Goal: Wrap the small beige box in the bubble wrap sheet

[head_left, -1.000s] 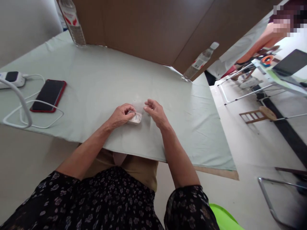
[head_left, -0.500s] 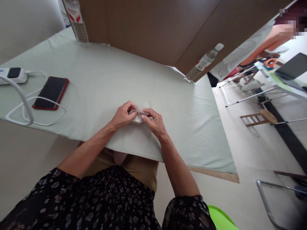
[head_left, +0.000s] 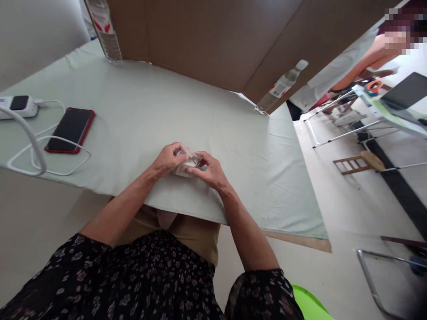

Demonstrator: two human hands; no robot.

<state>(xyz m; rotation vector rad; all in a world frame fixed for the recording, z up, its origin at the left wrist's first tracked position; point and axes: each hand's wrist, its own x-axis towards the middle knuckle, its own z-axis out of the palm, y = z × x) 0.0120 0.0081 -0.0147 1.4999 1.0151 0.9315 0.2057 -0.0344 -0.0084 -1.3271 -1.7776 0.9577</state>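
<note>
Brown cardboard forms an upright panel (head_left: 213, 40) along the far part of a table spread with a pale green cloth (head_left: 133, 106), and on the near side of that panel, well apart from its foot, the person holds a small whitish packet (head_left: 184, 170), partly see-through and crinkled on top. The left hand (head_left: 168, 159) is closed on the packet's left end, thumb laid over it. The right hand (head_left: 211, 171) pinches the other end between thumb and forefinger; whether those fingertips have the body or only loose wrapping, one cannot tell.

Against the panel's left end stands a clear bottle (head_left: 106, 33) with a red and white label; another labelled bottle (head_left: 279, 89) stands by its right end. Nearer than the panel and off to its left lie a red-edged phone (head_left: 72, 126), a white cable (head_left: 84, 158) crossing it, and a white power strip (head_left: 28, 108). Beyond the panel's right end, well apart, a wooden stool (head_left: 372, 161) is seen.
</note>
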